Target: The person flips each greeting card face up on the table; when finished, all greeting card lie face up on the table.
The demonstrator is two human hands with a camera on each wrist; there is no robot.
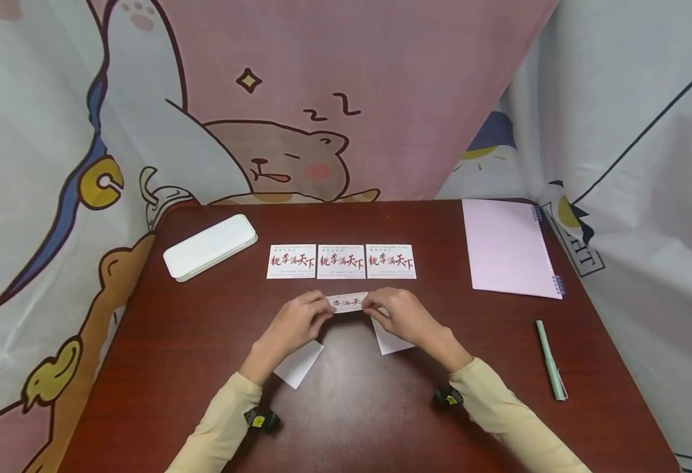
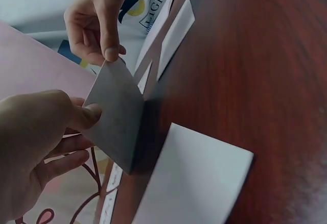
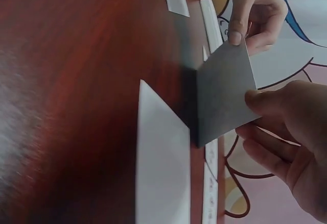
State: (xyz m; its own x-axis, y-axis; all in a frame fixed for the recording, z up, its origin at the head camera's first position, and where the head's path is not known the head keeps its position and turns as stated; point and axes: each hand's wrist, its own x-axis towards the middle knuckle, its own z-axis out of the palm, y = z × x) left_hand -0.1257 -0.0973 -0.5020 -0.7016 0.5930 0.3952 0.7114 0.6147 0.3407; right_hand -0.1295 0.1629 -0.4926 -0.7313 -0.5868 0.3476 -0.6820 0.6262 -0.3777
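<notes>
My left hand (image 1: 295, 323) and right hand (image 1: 406, 316) pinch opposite sides of one printed card (image 1: 347, 302) between thumb and fingers. The card stands tilted, its red characters facing away from the wrist cameras. Both wrist views show its plain back (image 2: 115, 114), shaded grey. Whether its lower edge touches the table I cannot tell. Just beyond it lie three matching cards in a row: a left card (image 1: 291, 262), a middle card (image 1: 341, 262) and a right card (image 1: 390, 262). Blank side up, one white card (image 1: 300, 365) lies by my left wrist and another white card (image 1: 390, 336) under my right hand.
A white case (image 1: 210, 247) sits at the back left of the dark red table (image 1: 346, 420). Toward the right are a pink spiral notebook (image 1: 510, 249) and a green pen (image 1: 551, 361). Cartoon-printed curtain (image 1: 322, 59) hangs behind the table and along its sides.
</notes>
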